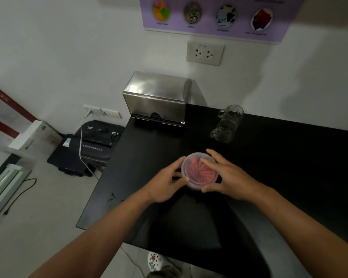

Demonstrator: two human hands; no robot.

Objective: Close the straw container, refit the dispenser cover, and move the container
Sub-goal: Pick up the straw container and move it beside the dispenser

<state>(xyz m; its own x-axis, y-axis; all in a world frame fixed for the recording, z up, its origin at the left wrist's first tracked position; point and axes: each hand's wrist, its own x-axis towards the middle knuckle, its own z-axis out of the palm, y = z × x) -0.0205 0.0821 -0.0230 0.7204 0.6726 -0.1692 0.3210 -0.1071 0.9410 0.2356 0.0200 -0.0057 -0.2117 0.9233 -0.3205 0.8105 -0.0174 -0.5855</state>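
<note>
Round clear plastic container of red straws, lid on, frame centre on black bench. Left hand grip grasping its left rim; right hand grip grasping lid's right side. Steel box dispenser upper centre.

Poster, on the wall far beyond the hands: we read "stickers" under the second picture; the other captions are too blurred for us.
Wall socket, beyond the hands and below the poster: we read "IPF-10", faintly.
Shredder, on the floor left of the hands: white brand lettering, which we cannot make out.
</note>
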